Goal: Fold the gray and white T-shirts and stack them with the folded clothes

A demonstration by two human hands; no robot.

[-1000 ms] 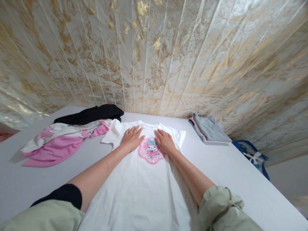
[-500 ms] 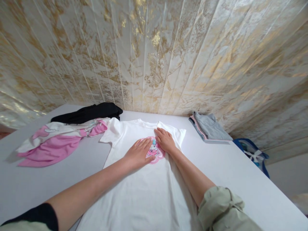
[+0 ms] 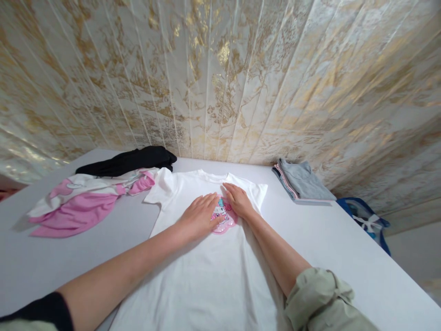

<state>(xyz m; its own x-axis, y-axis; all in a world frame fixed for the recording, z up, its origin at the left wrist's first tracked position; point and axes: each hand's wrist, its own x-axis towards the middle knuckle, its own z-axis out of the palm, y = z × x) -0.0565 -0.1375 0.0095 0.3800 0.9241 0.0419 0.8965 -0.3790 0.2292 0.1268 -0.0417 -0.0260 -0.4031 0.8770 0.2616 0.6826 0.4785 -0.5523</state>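
Observation:
A white short-sleeved T-shirt (image 3: pixel 203 280) lies spread out, its neck at the far end and its lower part running out of view toward me. On its chest is a pink sequined patch (image 3: pixel 225 223), partly covered by my fingers. My left hand (image 3: pixel 200 214) rests flat on the shirt at the patch's left side, fingers stretched out and holding nothing. Along the patch's upper right edge lies my right hand (image 3: pixel 238 200), also flat and open on the cloth.
At the left on the white table (image 3: pixel 347 248) lie a pink and white garment (image 3: pixel 86 207) and a black garment (image 3: pixel 127 162). A folded grey stack of clothes (image 3: pixel 303 179) sits at the back right. Beyond the right edge is a blue-trimmed bag (image 3: pixel 367 220). A gold-patterned curtain (image 3: pixel 220 92) hangs behind.
My left hand has shifted slightly left and its fingers uncover a bit more of the patch. My right hand stays nearly in place. The view has moved a little.

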